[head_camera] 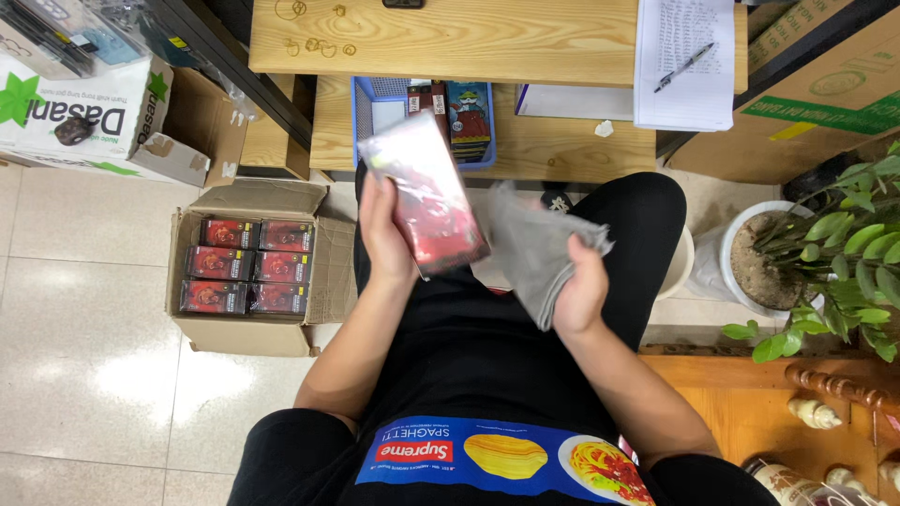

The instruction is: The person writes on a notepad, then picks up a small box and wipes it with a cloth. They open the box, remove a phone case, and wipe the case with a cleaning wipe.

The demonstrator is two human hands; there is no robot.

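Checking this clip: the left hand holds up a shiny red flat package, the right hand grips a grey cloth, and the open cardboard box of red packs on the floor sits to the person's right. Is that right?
Not quite. The head view shows the open cardboard box of red packs on the floor to the person's left, not right. The rest holds: the left hand holds up the shiny red flat package, and the right hand grips the grey cloth.

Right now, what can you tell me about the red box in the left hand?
The red box is a flat, oblong pack with dark red printed artwork under glossy clear wrap that glares near its top end. It is held up over the lap, tilted, long side running away from the person. The left hand has it in its grip along the left edge. The grey cloth in the right hand sits just beside its lower right corner; contact is unclear.
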